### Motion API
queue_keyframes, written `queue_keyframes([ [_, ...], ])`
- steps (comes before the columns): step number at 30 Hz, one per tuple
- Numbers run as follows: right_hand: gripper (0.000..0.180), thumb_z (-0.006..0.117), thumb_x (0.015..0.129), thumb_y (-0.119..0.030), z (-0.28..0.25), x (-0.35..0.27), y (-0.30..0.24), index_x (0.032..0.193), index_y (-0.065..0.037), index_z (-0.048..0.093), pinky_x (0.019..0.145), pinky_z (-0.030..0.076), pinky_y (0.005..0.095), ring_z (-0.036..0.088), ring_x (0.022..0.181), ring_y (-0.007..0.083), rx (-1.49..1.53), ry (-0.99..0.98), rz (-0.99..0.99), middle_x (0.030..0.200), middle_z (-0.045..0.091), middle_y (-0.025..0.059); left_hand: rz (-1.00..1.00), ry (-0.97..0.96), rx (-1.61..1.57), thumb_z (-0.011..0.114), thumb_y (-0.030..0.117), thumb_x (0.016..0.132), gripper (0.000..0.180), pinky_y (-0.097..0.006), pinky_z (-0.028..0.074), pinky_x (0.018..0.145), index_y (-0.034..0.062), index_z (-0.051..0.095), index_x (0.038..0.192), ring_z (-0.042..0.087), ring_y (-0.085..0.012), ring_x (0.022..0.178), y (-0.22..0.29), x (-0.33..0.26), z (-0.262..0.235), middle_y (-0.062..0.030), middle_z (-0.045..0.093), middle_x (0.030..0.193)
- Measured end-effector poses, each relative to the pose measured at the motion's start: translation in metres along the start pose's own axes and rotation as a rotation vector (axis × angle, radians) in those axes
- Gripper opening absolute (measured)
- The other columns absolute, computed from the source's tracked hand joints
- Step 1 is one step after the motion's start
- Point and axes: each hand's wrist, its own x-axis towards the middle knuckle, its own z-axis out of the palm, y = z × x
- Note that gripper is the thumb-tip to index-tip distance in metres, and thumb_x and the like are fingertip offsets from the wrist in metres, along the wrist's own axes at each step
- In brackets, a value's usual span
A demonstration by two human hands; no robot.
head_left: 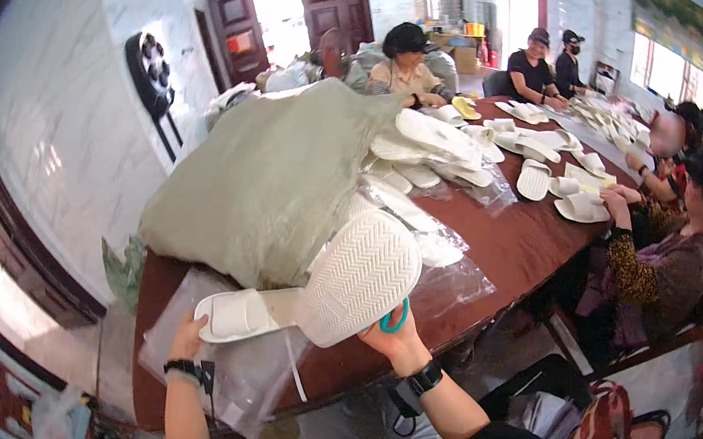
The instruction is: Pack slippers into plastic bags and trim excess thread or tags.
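Long brown surface [538, 237] running away toward the doors, people sat along its far and right edges with white slippers piled everywhere, plus a big grey-green sack [267, 181] slumped near the near-left corner.

Right hand [393, 338] comes up from the lower edge with the wrist bent back, watch on it, fingers clamped on the heel end of a white slipper [361, 279] along with a teal ring-shaped thing [397, 318]. That slipper sits just above the hand, sole facing the camera, long axis tilted up and slightly right, over the near edge.

Left hand [189, 339] reaches up from below, fingers closed on the end of a second white slipper [237, 315]. That one lies strap-up, long axis roughly left-right, pointing toward the other slipper, over a clear plastic bag [244, 375] at the near edge.
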Motion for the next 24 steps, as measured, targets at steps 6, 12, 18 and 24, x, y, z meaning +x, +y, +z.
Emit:
queue_keyframes([
  [6, 0.03, 0.059, 0.082, -0.02, -0.007, 0.008, -0.026, 0.109, -0.008, 0.06, 0.087, 0.049, 0.0371, 0.06, 0.101, 0.0189, 0.138, 0.073, -0.124, 0.11, 0.063, 0.0051, 0.158, -0.14, -0.239, 0.049, 0.007, 0.092, 0.034, -0.042, 0.05, 0.085, 0.0014, 0.039, 0.124, 0.056, -0.0267, 0.106, 0.042, -0.056, 0.039, -0.0153, 0.051, 0.12],
  [12, 0.033, 0.051, 0.088, -0.034, -0.015, 0.016, 0.014, 0.111, -0.011, 0.059, 0.087, 0.049, 0.0373, 0.06, 0.103, 0.0184, 0.225, 0.124, 0.03, 0.111, 0.064, 0.0038, 0.137, -0.155, -0.549, 0.047, 0.01, 0.093, 0.033, -0.042, 0.051, 0.085, 0.0048, 0.039, 0.125, 0.056, -0.0256, 0.108, 0.03, -0.115, 0.075, -0.0117, 0.051, 0.123],
  [18, 0.031, 0.045, 0.093, -0.027, 0.002, -0.024, 0.05, 0.113, -0.007, 0.057, 0.086, 0.048, 0.0365, 0.061, 0.097, 0.0203, 0.085, 0.257, 0.118, 0.109, 0.063, 0.0051, 0.215, -0.111, -0.651, 0.036, 0.017, 0.096, 0.037, -0.048, 0.04, 0.098, 0.0029, 0.036, 0.131, 0.046, -0.0315, 0.12, 0.004, -0.163, 0.095, -0.0154, 0.043, 0.133],
  [24, 0.03, 0.044, 0.096, -0.022, -0.041, -0.077, 0.063, 0.117, -0.004, 0.055, 0.073, 0.049, 0.0283, 0.059, 0.091, 0.0136, -0.092, -0.132, 0.351, 0.109, 0.061, 0.0021, 0.055, -0.214, -0.765, 0.024, 0.035, 0.099, 0.052, -0.049, 0.035, 0.101, 0.0013, 0.029, 0.137, 0.042, -0.0327, 0.124, -0.025, -0.217, 0.156, -0.0163, 0.038, 0.138],
])
